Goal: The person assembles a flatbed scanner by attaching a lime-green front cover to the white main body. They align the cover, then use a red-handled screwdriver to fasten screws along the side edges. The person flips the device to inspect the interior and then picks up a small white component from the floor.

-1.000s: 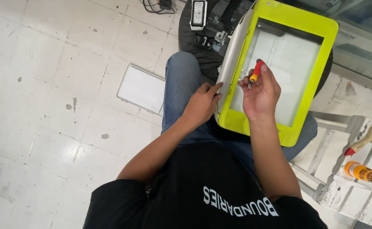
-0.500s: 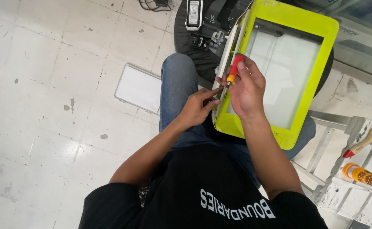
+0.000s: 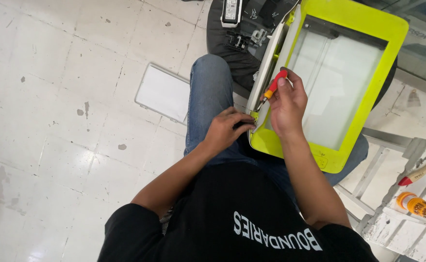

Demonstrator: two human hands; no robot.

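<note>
The lime-green plastic frame with a pale glass panel rests on the person's lap. The right hand has its fingers wrapped around a red-handled screwdriver at the frame's left edge; the left hand pinches that edge's lower corner. Open white tiled floor lies leftward, holding a flat white rectangular panel.

Framed panel rests on the lap (flat plate lies left).
</note>
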